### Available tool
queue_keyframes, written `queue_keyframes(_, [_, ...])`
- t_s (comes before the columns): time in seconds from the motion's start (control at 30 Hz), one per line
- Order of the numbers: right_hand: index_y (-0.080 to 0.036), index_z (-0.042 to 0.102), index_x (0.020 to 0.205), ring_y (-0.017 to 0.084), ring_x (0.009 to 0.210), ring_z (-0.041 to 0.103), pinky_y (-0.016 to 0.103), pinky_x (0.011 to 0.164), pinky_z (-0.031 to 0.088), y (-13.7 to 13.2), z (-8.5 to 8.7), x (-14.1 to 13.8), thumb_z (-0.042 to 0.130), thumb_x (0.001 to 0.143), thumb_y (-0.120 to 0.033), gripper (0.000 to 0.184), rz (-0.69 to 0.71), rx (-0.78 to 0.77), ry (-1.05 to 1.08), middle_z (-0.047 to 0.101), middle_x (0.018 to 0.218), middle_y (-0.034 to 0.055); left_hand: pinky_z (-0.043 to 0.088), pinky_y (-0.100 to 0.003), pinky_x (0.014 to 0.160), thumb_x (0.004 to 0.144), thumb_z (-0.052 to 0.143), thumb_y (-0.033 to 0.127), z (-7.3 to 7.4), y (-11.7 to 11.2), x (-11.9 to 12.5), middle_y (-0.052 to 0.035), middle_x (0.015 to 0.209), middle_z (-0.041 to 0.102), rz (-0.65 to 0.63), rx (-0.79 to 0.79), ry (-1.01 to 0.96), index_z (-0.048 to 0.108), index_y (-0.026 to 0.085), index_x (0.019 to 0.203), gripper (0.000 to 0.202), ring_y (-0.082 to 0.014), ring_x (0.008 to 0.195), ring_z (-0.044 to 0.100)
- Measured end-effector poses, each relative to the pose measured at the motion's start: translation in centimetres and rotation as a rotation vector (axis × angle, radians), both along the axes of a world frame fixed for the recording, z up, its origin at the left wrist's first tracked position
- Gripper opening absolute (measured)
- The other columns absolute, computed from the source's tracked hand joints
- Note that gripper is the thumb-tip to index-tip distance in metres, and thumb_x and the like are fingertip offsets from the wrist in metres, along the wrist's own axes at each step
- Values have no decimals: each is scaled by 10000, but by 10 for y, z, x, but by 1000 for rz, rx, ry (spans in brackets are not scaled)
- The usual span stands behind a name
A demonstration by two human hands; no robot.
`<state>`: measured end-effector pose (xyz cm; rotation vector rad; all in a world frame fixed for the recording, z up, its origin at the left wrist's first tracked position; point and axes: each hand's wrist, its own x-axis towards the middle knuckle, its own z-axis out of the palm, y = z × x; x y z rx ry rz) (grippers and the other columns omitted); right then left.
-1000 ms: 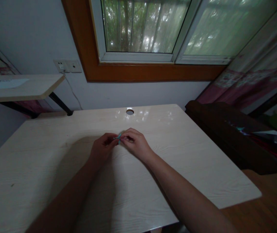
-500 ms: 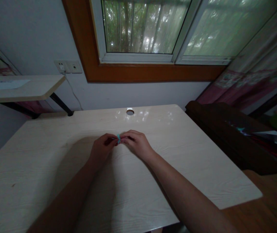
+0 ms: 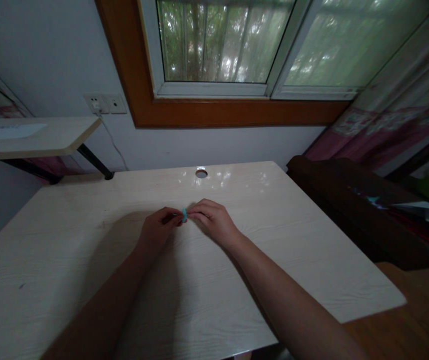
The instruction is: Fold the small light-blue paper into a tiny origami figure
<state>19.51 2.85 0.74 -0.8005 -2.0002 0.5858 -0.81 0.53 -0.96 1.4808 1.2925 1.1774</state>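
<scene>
My two hands meet over the middle of a pale wooden table (image 3: 293, 250). Between their fingertips sits a small light-blue thing (image 3: 184, 215), too small to name. My left hand (image 3: 158, 230) pinches it from the left with curled fingers. From the right, my right hand (image 3: 214, 221) pinches the same piece, its fingers pressed together. Most of the blue piece is hidden by the fingers.
A round cable hole (image 3: 201, 173) lies in the table near its far edge. A second light table (image 3: 30, 137) stands at the back left below wall sockets (image 3: 105, 103). A dark wooden piece of furniture (image 3: 349, 200) borders the right side. A window fills the wall ahead.
Both hands stay at the same spot on the table. The fingers have shifted a little around the blue piece.
</scene>
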Motion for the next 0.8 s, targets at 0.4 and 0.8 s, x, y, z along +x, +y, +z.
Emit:
queue_keyframes(0.4, [-212,737,925,148,805,637,257,746,496,0,-5,-1,628,923,-227,111,0,40,-31,682,862,47,569,-312,705,758,750,382,-1,0,0,-33,792,743,-23,11,68,716,198,885,226,-188,696,706])
queue_keyframes(0.8, [-215,735,890,137,764,604,244,672,479,3,-9,-1,665,875,-190,76,-77,-43,38,645,853,37,601,-327,720,788,735,367,-6,5,-1,-53,954,721,-57,53,-32,634,211,1095,359,-180,797,699])
